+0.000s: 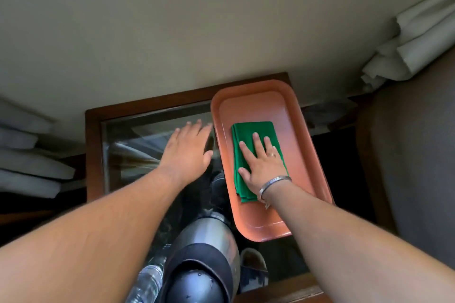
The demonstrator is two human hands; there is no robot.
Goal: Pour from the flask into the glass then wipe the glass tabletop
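Right fingers (256,141) spread flat on green cloth (253,130) in orange tray (295,110), left fingers (197,128) spread over glass tabletop (138,135)

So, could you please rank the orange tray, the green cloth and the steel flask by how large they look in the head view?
1. Orange tray, clearly the largest.
2. Steel flask, though it stands very near the camera and is partly cut off, so its rank is unsure.
3. Green cloth, folded, partly under the right hand.

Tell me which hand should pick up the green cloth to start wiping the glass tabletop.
Right. The right hand already lies flat on the green cloth in the orange tray. The left hand is spread over the glass tabletop, apart from the cloth.
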